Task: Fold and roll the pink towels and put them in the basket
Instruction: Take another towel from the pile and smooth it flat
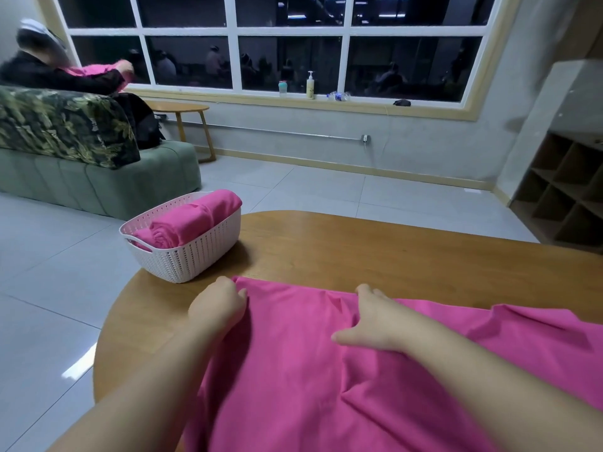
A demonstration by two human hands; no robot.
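A pink towel [293, 360] lies spread over the near part of the wooden table [375, 249], with a few wrinkles. My left hand [218, 306] grips its far left corner, fingers curled into the cloth. My right hand [375, 318] lies on the towel's far edge farther right, fingers bent over the fabric and thumb stretched out to the left. A white woven basket [186, 256] stands at the table's far left edge and holds rolled pink towels [192, 220].
Beyond the table are grey floor tiles, a green sofa [98, 177] with a seated person [65, 73] handling pink cloth, and a small wooden side table [182, 109]. A cubby shelf [561, 190] stands at the right. Bottles line the windowsill.
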